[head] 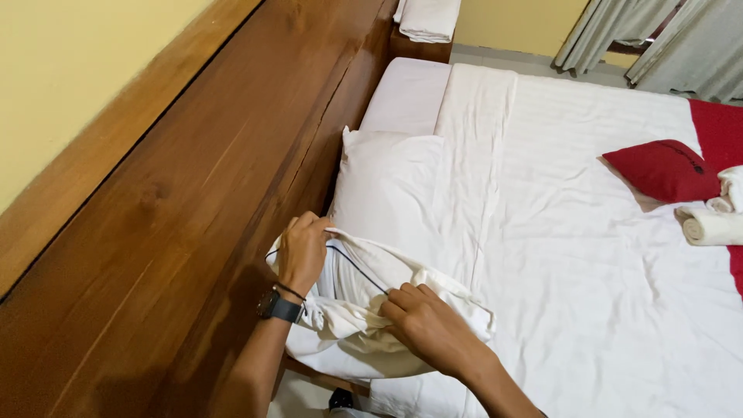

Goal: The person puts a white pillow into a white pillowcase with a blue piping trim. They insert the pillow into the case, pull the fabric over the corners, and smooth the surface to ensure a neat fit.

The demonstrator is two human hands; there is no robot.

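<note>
A wide bed [588, 255] fills the right side, spread with a white sheet faintly striped and lightly wrinkled. Along its left runs a tall headboard [178, 232] of smooth, dark brown wood with visible grain. A plump white pillow [387, 186] leans against that wood. Just below it, at the near corner of the bed, lies a bunched white pillowcase [364, 317] with a thin dark line along its open edge. The left hand [303, 251], a black watch [280, 307] at its wrist, grips that edge in a closed fist; the right hand [422, 321] pinches the crumpled cloth. Farther right sit a red, diamond-shaped cushion [665, 170] and rolled white towels [712, 220].
</note>
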